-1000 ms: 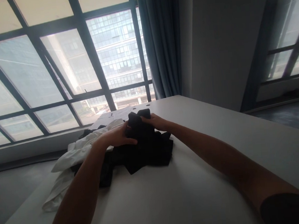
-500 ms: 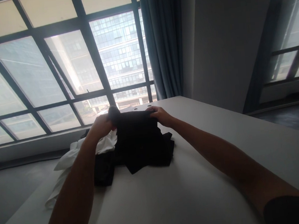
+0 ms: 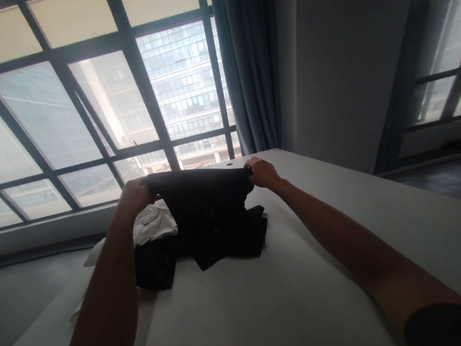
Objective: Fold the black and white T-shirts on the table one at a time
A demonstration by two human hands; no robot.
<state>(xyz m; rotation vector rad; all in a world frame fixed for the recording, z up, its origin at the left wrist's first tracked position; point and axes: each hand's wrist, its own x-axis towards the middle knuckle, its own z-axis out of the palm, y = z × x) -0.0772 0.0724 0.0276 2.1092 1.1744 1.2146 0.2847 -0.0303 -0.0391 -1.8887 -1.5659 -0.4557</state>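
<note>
A black garment (image 3: pixel 210 212), perhaps a T-shirt, is stretched between my two hands, its upper edge lifted off the white table (image 3: pixel 226 313). My left hand (image 3: pixel 134 196) is closed around the raised edge at its left end. At the other end, my right hand (image 3: pixel 261 172) pinches the same edge. The lower part of the black cloth rests on the tabletop, with pointed corners spread out at left and right. Its exact kind is hard to make out in the dark. A small reddish mark shows near its middle.
White cloth (image 3: pixel 154 223) lies in a crumpled pile behind my left forearm, at the table's left side. Beyond the table stand a large window (image 3: pixel 114 97) with dark frames, a blue-grey curtain (image 3: pixel 249 69) and a grey wall column (image 3: pixel 338 66).
My hands have moved apart, the left one leftward and the right one slightly rightward. The upper edge of the black garment is now pulled wide and taut between them.
</note>
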